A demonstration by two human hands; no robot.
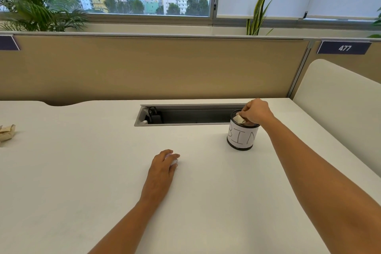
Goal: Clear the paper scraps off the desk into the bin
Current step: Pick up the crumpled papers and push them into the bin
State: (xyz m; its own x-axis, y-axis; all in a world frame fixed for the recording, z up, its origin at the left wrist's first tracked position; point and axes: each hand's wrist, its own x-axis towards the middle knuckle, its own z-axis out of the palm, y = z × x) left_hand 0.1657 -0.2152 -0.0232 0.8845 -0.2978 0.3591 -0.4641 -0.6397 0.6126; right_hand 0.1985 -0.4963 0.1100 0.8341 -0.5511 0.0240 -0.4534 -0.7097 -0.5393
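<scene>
holding one scrap (239, 118) over one bin (242, 137)

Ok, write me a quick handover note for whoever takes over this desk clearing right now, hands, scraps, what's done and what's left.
Right hand: over the mouth of the bin, holding a beige scrap, not yet released.
Left hand: palm down on the desk, closed over a white scrap.
Bin stands at the desk's right, in front of the cable tray.
Done: nothing can be confirmed inside the bin.
Left: drop the beige scrap, bin the white one, then fetch the crumpled beige paper at the far left edge.
</scene>
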